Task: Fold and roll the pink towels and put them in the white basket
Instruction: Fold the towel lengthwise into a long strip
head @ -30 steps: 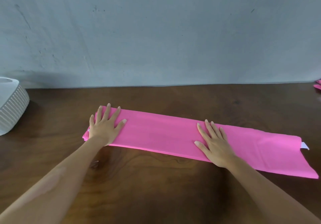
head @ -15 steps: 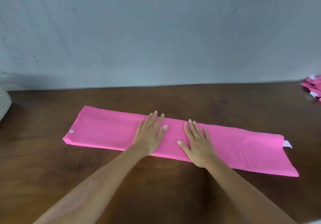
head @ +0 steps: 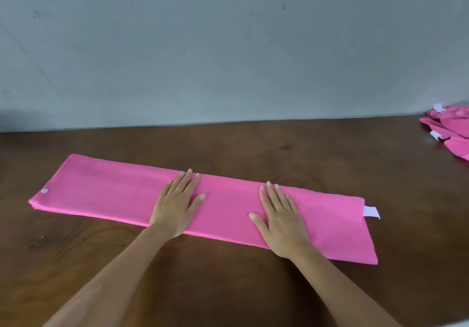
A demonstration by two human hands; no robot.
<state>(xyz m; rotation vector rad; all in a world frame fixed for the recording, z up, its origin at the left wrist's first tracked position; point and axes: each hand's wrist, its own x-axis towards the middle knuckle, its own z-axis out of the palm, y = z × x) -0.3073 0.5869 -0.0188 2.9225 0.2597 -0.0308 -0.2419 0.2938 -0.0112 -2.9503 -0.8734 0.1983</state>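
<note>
Towel: pink towel (head: pixel 106 197) is lying folded into a long narrow strip on the wooden table (head: pixel 228 288); the strip is running from the left, farther from the viewer, to the right, nearer the viewer; stacked layers are showing along its left near edge; it is not rolled
Label: white tag (head: pixel 371 211) is sticking out at the right end of the strip; it is touching the table
Dot: small pale round mark (head: pixel 44 191) is sitting on the upper surface near the left end
Left hand: left hand (head: pixel 176 205) is pressing palm down on the middle of the strip; its fingers (head: pixel 186 183) are lying straight and slightly spread, pointing away from the viewer; it is gripping nothing
Right hand: right hand (head: pixel 283 219) is pressing palm down on the strip, to the right of the other hand and apart from it; the fingers are lying straight, the thumb is spreading to the left; it is gripping nothing
Forearms: both bare forearms are reaching in from the bottom edge
Pile: more pink cloth (head: pixel 451 130) with white tags is lying crumpled at the far right edge of the table, well apart from the strip; the frame is cutting it off
Container: white basket is lying outside the view; its contents cannot be told
Background: grey wall (head: pixel 228 47) is standing behind the far edge of the table
</note>
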